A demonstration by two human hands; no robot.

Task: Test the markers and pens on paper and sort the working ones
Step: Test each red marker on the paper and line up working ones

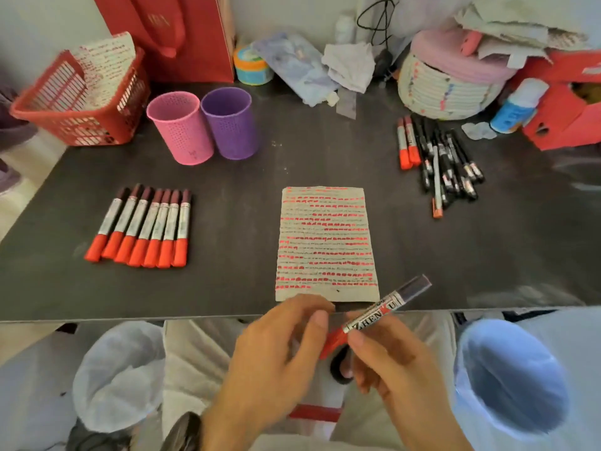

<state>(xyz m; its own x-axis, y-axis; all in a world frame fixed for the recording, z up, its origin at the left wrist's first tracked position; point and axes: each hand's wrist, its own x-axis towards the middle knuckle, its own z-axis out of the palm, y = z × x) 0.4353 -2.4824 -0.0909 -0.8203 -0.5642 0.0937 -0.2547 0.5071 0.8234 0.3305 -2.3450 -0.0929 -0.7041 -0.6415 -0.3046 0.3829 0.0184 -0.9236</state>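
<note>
I am holding both hands close together, low in front of me. My right hand (390, 362) is pinching a marker (383, 307) between thumb and fingertips. My left hand (279, 349) is curling its fingers right by the marker's red end. I cannot tell if it is gripping.

Your dark table (227, 177) carries the scribbled paper (326, 242). Left of the paper lies a row of red markers (143, 227). Beyond it to the left stand a pink cup (180, 128) and a purple cup (231, 122), and to its upper right lies a loose pen pile (442, 161).
</note>
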